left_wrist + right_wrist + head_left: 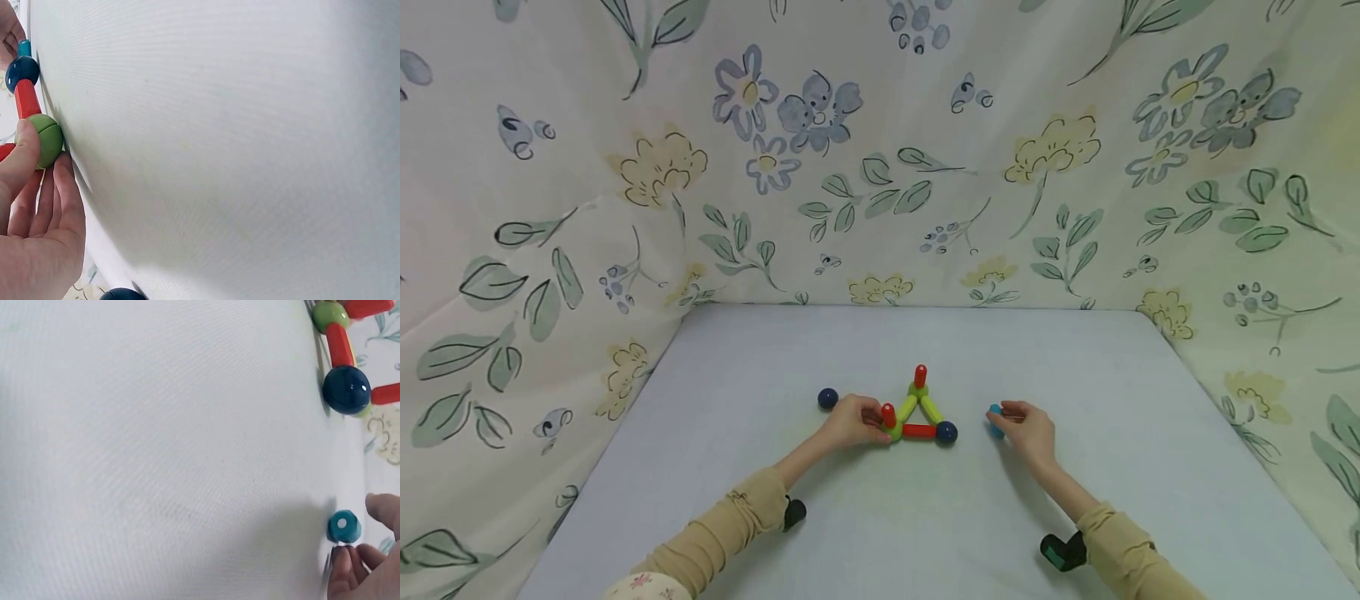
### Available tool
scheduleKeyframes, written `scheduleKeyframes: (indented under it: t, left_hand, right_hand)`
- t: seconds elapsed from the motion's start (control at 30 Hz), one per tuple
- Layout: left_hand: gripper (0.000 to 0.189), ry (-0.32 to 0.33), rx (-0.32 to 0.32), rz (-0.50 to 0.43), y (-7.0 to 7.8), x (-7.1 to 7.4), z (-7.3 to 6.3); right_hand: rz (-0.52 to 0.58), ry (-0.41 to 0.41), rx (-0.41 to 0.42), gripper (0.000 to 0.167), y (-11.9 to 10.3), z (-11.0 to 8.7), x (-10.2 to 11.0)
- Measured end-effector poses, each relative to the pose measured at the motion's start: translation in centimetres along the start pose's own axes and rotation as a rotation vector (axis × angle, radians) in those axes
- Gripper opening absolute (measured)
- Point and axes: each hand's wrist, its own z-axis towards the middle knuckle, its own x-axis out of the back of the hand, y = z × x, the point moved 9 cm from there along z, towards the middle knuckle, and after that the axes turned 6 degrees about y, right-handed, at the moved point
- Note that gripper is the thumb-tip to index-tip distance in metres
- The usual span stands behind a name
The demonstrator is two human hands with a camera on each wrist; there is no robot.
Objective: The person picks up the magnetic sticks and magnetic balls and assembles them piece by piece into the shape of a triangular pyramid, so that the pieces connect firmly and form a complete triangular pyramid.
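A triangle of magnetic rods and balls lies on the table: two lime rods (932, 409), a red rod (919, 431), a navy ball (947, 432) at the right corner, and green balls at the others. Red rods stand up from the far green ball (918, 389) and the left green ball (50, 140). My left hand (854, 419) pinches that left ball between thumb and fingers. Right of the triangle, my right hand (1028, 432) is at a blue rod (344, 526) on the table. Its thumb stands apart from the rod, and its fingertips are beside it.
A loose navy ball (828, 398) lies left of my left hand. The white table (760, 350) meets a floral cloth (880, 242) at the back and sides. Dark wrist devices (1063, 552) show at both sleeves.
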Motion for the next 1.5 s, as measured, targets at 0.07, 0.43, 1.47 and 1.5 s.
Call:
scheduleKeyframes:
  t: [0.07,0.43,1.47,1.5]
  left_hand:
    - [0.022,0.0,-0.004,-0.001,0.02,-0.02,-0.01]
    - [0.021,0.002,0.011,0.009,0.04,0.07,-0.06]
    - [0.019,-0.006,-0.009,-0.006,0.3,0.08,-0.21]
    - [0.019,-0.005,-0.01,-0.004,0.34,0.1,-0.23]
  right_hand:
    - [-0.009,0.002,0.004,0.04,0.03,0.05,-0.14]
    - [-0.058,-0.022,0.045,0.039,0.35,0.46,-0.58]
    - [0.003,-0.078,0.087,0.03,-0.07,0.57,-0.67]
    - [0.008,-0.079,0.092,0.031,-0.14,0.55,-0.66]
